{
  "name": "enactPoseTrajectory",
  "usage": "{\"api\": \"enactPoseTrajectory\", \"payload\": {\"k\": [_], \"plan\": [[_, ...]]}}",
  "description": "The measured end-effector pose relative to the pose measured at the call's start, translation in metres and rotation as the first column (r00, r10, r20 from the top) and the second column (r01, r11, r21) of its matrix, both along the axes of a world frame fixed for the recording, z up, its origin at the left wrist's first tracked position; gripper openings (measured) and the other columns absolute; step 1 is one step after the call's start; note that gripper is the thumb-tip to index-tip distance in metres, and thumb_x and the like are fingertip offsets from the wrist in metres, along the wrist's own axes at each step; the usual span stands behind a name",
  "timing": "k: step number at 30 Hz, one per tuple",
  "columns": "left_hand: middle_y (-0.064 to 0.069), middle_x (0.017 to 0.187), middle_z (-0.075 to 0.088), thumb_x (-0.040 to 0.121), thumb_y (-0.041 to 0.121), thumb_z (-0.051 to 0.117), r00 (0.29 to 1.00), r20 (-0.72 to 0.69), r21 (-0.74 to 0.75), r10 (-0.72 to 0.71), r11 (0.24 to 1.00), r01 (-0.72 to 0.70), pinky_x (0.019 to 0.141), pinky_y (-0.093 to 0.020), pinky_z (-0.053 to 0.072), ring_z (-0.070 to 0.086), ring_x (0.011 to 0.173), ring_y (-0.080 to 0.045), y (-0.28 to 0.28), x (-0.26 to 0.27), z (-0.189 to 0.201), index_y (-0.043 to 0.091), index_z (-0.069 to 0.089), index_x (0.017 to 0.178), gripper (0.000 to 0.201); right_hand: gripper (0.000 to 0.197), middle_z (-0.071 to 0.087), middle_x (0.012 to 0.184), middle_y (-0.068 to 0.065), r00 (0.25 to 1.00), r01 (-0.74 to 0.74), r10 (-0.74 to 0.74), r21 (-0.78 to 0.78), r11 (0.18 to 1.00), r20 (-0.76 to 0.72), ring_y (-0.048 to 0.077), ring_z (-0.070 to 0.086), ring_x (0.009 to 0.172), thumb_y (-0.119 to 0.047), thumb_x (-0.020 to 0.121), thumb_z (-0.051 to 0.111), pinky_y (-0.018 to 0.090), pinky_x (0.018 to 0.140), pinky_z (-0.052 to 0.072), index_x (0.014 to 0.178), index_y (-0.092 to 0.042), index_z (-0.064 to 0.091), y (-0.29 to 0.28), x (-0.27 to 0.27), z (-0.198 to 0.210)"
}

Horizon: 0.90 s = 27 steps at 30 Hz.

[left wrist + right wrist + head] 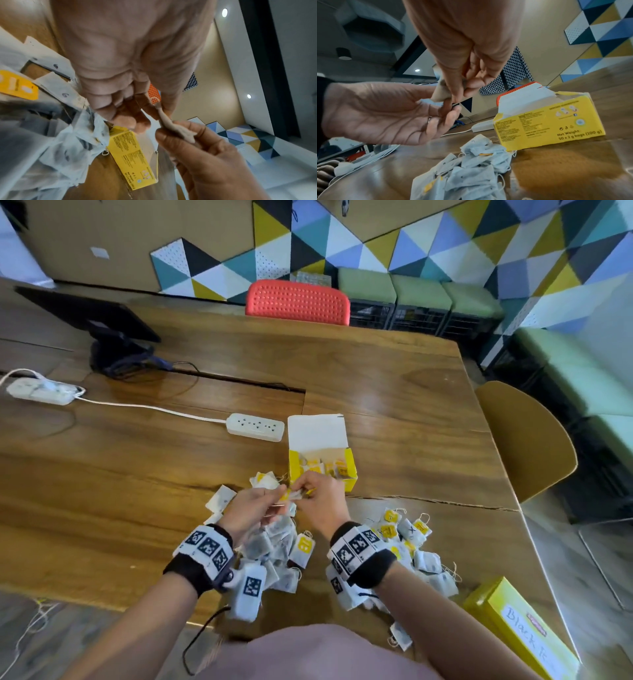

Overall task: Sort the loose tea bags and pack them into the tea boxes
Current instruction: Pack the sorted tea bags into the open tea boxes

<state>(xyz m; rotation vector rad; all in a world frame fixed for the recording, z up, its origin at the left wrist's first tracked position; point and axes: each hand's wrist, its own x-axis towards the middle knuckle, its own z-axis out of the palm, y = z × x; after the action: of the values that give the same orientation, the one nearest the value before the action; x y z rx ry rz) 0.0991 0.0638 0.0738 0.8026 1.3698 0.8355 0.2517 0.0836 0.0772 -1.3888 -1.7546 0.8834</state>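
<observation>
Wooden counter [144,474] with tea things and power strips

An open yellow tea box [322,465], lid flap raised, stands near the middle with a few bags inside; loose tea bags [274,546] lie heaped just in front of it, and a second heap [411,546] lies to the right. A closed yellow box [520,635] with a handwritten label sits at the near right corner. Two white power strips [256,426] joined by a cable lie to the left, and a dark monitor stand [116,354] rests at the far left.

office lounge | monitor [85,313] | power strips [256,426] | padded benches [421,292]
</observation>
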Motion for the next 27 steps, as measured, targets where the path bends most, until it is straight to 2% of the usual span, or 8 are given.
{"api": "enactPoseTrajectory", "payload": {"k": [5,7,11,13,17,20,24,27], "plan": [[-0.019,0.088,0.062,0.089,0.017,0.066,0.996,0.074,-0.055,0.04,0.998,-0.036,0.067,-0.026,0.052,0.058,0.078,-0.024,0.016,-0.026,0.0,0.003,0.061,0.082,0.017,0.026,0.06,0.075,-0.015,0.993,-0.029,0.045,-0.138,0.99,0.109,-0.002,0.056,0.065,0.0,0.071,0.076,0.004,0.06,0.04,0.095,-0.009,0.071,0.001,-0.008,-0.005],[-0.017,0.085,0.063,0.091,0.014,0.063,0.996,0.046,-0.062,0.073,0.996,-0.07,0.055,-0.02,0.053,0.06,0.074,-0.022,0.02,-0.038,0.005,0.002,0.059,0.084,0.014,0.033,0.064,0.088,-0.008,0.96,-0.061,0.12,-0.231,0.971,0.251,0.009,0.057,0.077,-0.004,0.073,0.075,0.007,0.064,0.041,0.105,-0.01,0.069,0.001,-0.009,-0.011],[-0.012,0.077,0.067,0.095,0.011,0.05,0.975,0.184,-0.128,0.122,0.987,-0.1,0.054,-0.021,0.055,0.064,0.066,-0.017,0.031,-0.061,0.002,0.003,0.057,0.08,0.018,0.049,0.056,0.129,0.004,0.773,-0.219,0.375,-0.339,0.915,0.512,0.02,0.05,0.116,-0.019,0.075,0.078,0.031,0.103,0.04,0.122,-0.017,0.064,-0.009,-0.02,-0.034],[-0.012,0.07,0.07,0.096,0.011,0.045,0.94,0.299,-0.193,0.164,0.975,-0.109,0.06,-0.026,0.056,0.067,0.066,-0.02,0.035,-0.068,-0.003,0.004,0.051,0.081,0.018,0.055,0.047,0.136,0.002,0.707,-0.223,0.425,-0.392,0.892,0.565,0.022,0.042,0.123,-0.024,0.075,0.079,0.036,0.105,0.039,0.126,-0.021,0.06,-0.016,-0.028,-0.042],[-0.012,0.067,0.055,0.097,0.01,0.04,0.91,0.38,-0.281,0.163,0.958,-0.055,0.054,-0.029,0.056,0.053,0.065,-0.022,0.037,-0.074,-0.01,0.004,0.046,0.086,0.015,0.043,0.052,0.119,0.005,0.816,-0.167,0.335,-0.363,0.917,0.471,0.025,0.053,0.109,-0.003,0.073,0.073,0.039,0.094,0.049,0.114,-0.014,0.068,-0.019,-0.035,-0.052],[-0.015,0.073,0.053,0.1,0.009,0.035,0.966,0.258,-0.273,-0.01,0.958,0.083,0.049,-0.027,0.054,0.052,0.064,-0.021,0.038,-0.072,-0.018,0.001,0.048,0.083,0.022,0.04,0.059,0.116,0.008,0.861,-0.051,0.238,-0.39,0.919,0.449,0.024,0.057,0.106,0.006,0.075,0.063,0.029,0.092,0.047,0.111,-0.009,0.071,-0.015,-0.035,-0.049],[-0.018,0.084,0.062,0.101,0.005,0.033,0.976,0.179,-0.257,-0.121,0.952,0.165,0.06,-0.031,0.053,0.062,0.075,-0.024,0.044,-0.068,-0.031,-0.003,0.053,0.103,0.022,0.023,0.071,0.089,0.003,0.932,0.168,-0.026,-0.368,0.915,0.361,0.02,0.064,0.085,-0.006,0.084,0.06,0.025,0.075,0.046,0.102,-0.012,0.073,-0.015,-0.023,-0.051],[-0.018,0.096,0.065,0.101,0.008,0.035,0.968,0.158,-0.221,-0.193,0.949,0.226,0.063,-0.03,0.052,0.064,0.084,-0.025,0.046,-0.065,-0.037,-0.004,0.056,0.111,0.026,0.008,0.072,0.072,0.0,0.982,0.187,-0.177,-0.445,0.876,0.064,0.015,0.068,0.064,-0.016,0.09,0.063,0.025,0.058,0.05,0.084,-0.018,0.066,-0.019,-0.019,-0.049]]}}
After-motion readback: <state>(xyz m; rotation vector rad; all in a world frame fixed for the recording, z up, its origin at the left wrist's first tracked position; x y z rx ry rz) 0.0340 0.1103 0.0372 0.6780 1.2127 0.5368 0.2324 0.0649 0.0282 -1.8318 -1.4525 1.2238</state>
